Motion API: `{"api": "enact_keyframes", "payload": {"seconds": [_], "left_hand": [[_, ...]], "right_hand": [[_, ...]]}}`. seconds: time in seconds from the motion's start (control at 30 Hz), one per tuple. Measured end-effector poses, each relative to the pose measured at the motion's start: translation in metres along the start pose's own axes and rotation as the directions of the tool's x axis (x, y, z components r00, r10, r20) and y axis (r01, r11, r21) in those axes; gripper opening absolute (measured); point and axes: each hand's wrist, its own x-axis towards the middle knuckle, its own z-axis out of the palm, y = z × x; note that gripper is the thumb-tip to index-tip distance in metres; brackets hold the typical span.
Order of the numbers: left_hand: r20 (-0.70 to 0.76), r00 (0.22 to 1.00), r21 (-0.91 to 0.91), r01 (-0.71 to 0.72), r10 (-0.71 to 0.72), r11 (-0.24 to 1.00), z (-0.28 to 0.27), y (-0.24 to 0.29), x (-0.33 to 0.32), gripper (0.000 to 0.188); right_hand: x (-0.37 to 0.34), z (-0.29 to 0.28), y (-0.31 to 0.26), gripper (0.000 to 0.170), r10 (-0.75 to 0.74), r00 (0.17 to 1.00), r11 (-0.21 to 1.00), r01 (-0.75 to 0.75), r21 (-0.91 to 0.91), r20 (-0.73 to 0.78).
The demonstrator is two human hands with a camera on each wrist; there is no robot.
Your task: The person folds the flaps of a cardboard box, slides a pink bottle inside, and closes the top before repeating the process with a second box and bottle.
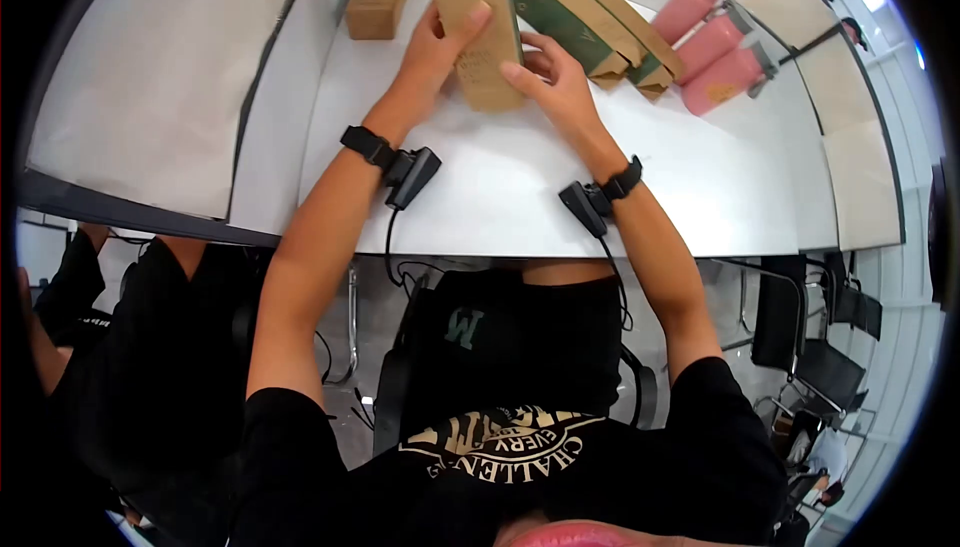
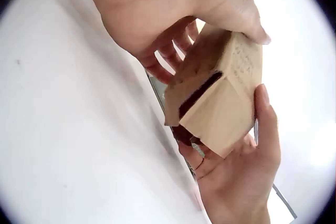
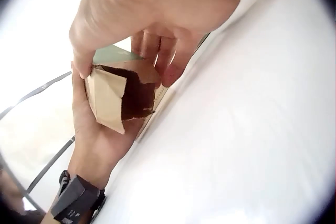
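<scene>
Both hands hold a long brown cardboard box (image 1: 480, 42) above the white table. The left hand (image 1: 432, 59) grips its left side, thumb on the upper face; in the left wrist view this hand (image 2: 173, 11) has its fingers around the far side of the box (image 2: 231, 87). The right hand (image 1: 558, 87) holds the lower right edge, thumb on the upper face; in the right wrist view the right hand (image 3: 152, 14) curls its fingers by the box's (image 3: 107, 98) end. That end has loose flaps and a dark opening; what is inside cannot be made out.
Another brown box (image 1: 378, 7) stands at the back left of the white table (image 1: 480, 197). Two green-and-brown boxes (image 1: 575, 32) (image 1: 640, 37) lie right of the hands, beside several pink bottles (image 1: 722, 79). Partition panels (image 1: 160, 77) flank the table; cables hang from both wrist cameras.
</scene>
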Motion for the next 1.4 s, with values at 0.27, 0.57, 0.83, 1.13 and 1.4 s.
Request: {"api": "enact_keyframes", "payload": {"seconds": [0.27,0.57,0.83,1.13,1.4], "left_hand": [[-0.082,0.996,0.03,-0.025,0.028,0.999,0.012,-0.001,0.004,0.092],[-0.001,0.999,-0.264,0.04,-0.042,0.964,0.003,0.01,-0.004,0.064],[0.212,0.969,-0.34,0.194,-0.126,0.92,-0.009,0.009,-0.006,0.075],[0.304,0.947,-0.209,0.17,-0.101,0.963,-0.005,0.01,-0.009,0.077],[0.291,0.949,-0.325,0.221,-0.125,0.919,-0.013,0.014,0.003,0.073]], "right_hand": [[-0.004,0.008,-0.025,0.07,-0.423,0.886,0.774,0.243,-0.584,-0.191],[-0.001,0.006,-0.021,0.033,-0.314,0.941,0.94,0.289,-0.181,-0.125],[-0.04,-0.063,-0.009,0.021,-0.389,0.79,0.902,0.221,-0.372,-0.475],[-0.077,-0.239,0.045,0.066,-0.442,0.542,0.737,-0.235,-0.634,-0.715],[-0.063,-0.29,0.079,0.067,-0.073,0.74,0.9,-0.239,-0.363,-0.669]]}}
